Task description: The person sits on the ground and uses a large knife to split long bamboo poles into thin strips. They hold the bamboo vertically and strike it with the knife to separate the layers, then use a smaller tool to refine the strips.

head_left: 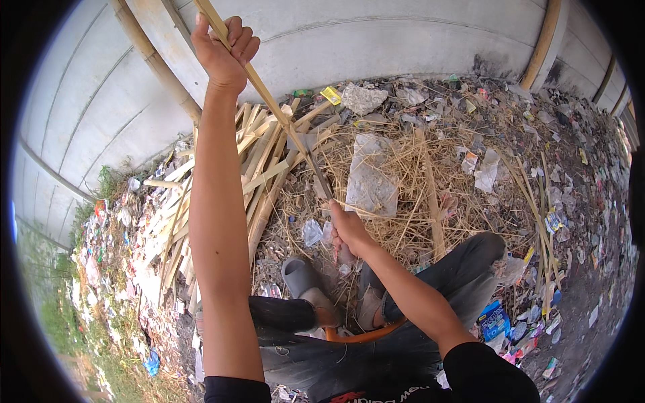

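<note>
A single head-worn fisheye view looks steeply down from above the seated person's lap, facing forward toward the pale grey concrete wall (pixel 403 40) that curves along the top. It sits close to the person's own forearms, which rise from the lower edge. Straight edges bow near the dark circular rim, and littered ground (pixel 578 221) fills the sides.

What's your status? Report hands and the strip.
Left hand shut on bamboo strip, raised. Right hand gripping blade low. Split bamboo pile alongside.
</note>
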Available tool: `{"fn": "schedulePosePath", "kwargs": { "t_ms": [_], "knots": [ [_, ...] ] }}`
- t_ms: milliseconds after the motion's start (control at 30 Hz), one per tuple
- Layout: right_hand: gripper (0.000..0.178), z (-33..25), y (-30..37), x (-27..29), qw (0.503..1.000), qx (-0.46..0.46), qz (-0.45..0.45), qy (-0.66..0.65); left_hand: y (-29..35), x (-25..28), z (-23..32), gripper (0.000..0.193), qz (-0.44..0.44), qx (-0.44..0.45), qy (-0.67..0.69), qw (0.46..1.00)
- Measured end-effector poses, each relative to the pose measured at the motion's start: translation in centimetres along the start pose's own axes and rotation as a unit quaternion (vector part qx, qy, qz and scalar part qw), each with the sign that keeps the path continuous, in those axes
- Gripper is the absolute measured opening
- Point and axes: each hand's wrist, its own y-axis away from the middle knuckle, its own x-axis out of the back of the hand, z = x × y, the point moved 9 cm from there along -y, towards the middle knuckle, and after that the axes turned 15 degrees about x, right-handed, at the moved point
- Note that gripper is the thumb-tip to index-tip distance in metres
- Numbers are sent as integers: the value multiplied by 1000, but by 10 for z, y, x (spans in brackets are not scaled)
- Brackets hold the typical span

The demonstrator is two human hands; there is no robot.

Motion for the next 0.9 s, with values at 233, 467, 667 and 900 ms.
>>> {"fn": "schedulePosePath", "kwargs": {
  "t_ms": [233, 467, 667, 900],
  "knots": [
    [60, -29, -6, -50, 970, 240, -1, 43, 9, 2, 9, 65, 20, 1, -16, 1000],
    [70, 128, -37, 29, 995, -38, 42, 86, 14, 12, 5, 68, 23, 16, -1, 1000],
    [53, 41, -23, -17, 968, 184, -12, 171, 22, 22, 15, 66, 36, 4, 0, 999],
    [64, 170, -36, 20, 985, -130, 68, 88, 30, 27, 19, 71, 17, 21, 23, 999]
  ]
}}
